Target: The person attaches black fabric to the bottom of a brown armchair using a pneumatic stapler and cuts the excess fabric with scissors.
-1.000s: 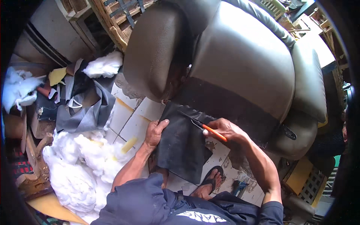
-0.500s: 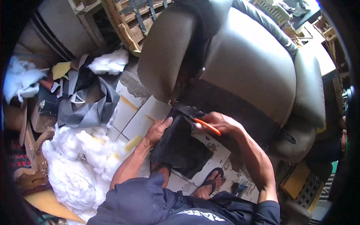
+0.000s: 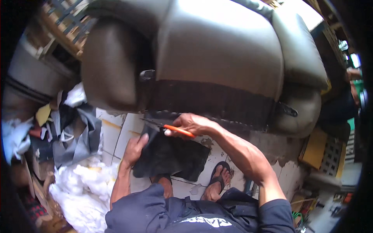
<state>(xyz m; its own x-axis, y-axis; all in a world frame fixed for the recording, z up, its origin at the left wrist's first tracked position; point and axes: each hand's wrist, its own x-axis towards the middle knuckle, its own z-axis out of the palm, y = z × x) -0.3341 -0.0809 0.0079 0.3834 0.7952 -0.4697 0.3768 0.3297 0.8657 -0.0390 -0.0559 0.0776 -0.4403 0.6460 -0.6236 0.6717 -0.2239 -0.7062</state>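
My right hand (image 3: 194,124) is closed round the orange handles of a pair of scissors (image 3: 179,130). Their dark blades point left, over the upper edge of a black sheet of upholstery material (image 3: 171,157); whether they bite into it I cannot tell. At the sheet's left edge my left hand (image 3: 134,149) pinches it, thumb on top. The sheet hangs above the tiled floor and my feet. Just beyond is a brown padded sofa (image 3: 221,50), with a black cloth strip (image 3: 213,99) along its near side.
White stuffing (image 3: 79,194) is heaped on the floor at the left, with grey and black material scraps (image 3: 83,136) behind it. A yellow crate-like box (image 3: 322,155) stands at the right. Metal brackets (image 3: 288,109) stick out from the sofa.
The view has swung, so the sofa sits further left and higher. The scissors have turned to point more directly left. Both hands keep their hold.
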